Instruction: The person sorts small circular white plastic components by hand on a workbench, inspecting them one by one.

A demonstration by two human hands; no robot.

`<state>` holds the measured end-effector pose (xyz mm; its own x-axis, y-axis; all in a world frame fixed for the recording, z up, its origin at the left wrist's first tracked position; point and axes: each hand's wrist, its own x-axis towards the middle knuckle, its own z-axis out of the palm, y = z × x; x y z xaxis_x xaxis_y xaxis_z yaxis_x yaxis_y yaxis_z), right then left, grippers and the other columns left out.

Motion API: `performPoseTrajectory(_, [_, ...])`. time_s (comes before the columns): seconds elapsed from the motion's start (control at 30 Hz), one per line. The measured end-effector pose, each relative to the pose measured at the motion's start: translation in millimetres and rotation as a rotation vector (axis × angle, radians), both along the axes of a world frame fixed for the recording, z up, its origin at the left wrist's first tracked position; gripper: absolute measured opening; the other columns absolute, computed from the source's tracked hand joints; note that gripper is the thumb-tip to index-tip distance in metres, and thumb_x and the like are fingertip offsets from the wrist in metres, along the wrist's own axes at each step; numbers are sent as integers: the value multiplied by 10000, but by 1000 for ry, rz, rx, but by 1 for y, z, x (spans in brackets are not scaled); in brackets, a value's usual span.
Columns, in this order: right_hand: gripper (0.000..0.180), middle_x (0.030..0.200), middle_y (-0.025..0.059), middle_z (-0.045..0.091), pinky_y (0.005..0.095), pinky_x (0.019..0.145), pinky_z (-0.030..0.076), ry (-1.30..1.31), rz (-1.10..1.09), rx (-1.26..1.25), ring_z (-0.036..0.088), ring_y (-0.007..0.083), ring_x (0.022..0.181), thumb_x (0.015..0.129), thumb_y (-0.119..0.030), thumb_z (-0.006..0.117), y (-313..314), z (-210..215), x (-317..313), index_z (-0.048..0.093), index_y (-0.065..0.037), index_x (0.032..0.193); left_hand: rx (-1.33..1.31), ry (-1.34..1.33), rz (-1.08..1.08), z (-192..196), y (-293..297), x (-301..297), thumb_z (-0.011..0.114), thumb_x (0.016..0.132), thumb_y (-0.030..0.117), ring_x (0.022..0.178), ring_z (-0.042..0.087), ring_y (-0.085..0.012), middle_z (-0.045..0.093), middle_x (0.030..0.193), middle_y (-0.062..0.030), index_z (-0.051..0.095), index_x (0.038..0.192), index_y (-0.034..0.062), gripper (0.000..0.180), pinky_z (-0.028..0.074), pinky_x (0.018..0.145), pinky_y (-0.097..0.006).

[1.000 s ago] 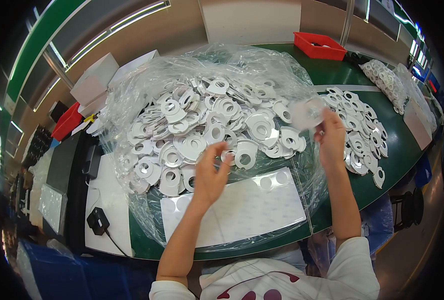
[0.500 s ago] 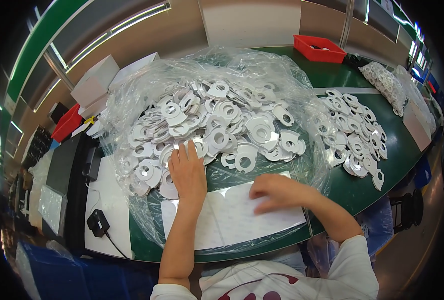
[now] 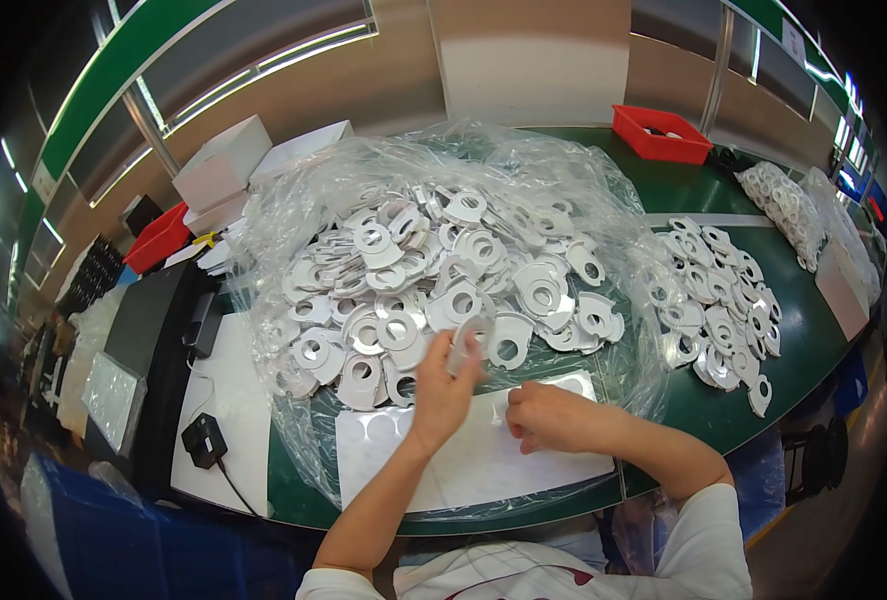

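Observation:
My left hand (image 3: 446,395) is raised over the back edge of a white sheet, pinching a white ring-shaped plastic part (image 3: 473,343) between thumb and fingers. To its right, my right hand (image 3: 549,418) is above the sheet with its fingers curled together; whatever it may pinch is hidden. Faint round outlines mark the white sheet (image 3: 404,465), which lies at the table's front edge. Behind it rises a large pile of similar white ring parts (image 3: 374,275), heaped on a clear plastic bag (image 3: 574,165).
A smaller heap of ring parts (image 3: 719,300) lies to the right on the green table (image 3: 814,350). Farther back are a red bin (image 3: 661,135) and a bag of rings (image 3: 779,205). On the left stand white boxes (image 3: 226,160), a black device (image 3: 149,350) and a cabled black box (image 3: 204,442).
My left hand has come back from the pile, moving right and nearer, with a ring part in its fingers. My right hand's fingers have drawn together over the sheet. The view has shifted slightly.

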<state>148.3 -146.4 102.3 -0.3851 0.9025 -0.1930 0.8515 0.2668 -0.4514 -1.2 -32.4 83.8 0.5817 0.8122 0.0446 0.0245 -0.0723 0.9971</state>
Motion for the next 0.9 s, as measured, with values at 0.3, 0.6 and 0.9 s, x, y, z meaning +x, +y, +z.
performPoseTrajectory(0.3, [317, 902, 141, 575, 402, 778, 456, -13, -114, 68, 561, 323, 911, 674, -129, 762, 2, 6, -13, 544, -20, 876, -783, -491, -213, -31, -1, 3, 488, 965, 176, 994, 608, -277, 563, 1140, -181, 433, 1030, 104, 112, 525, 854, -386])
performPoseTrajectory(0.6, [258, 865, 131, 570, 394, 750, 472, -16, -76, 103, 574, 311, 891, 656, -119, 756, -1, 2, -20, 578, -12, 809, -919, -513, -227, -27, 4, 3, 199, 980, 558, 936, 591, -281, 570, 1079, -195, 427, 1230, 34, 624, 495, 832, -396])
performPoseTrajectory(0.9, [99, 826, 114, 562, 357, 665, 504, -186, 129, 226, 574, 266, 845, 743, -70, 578, -24, 18, -42, 564, -3, 814, -924, -456, -227, -35, 8, 10, 206, 975, 565, 941, 594, -295, 582, 1056, -202, 450, 1213, 27, 637, 500, 838, -409])
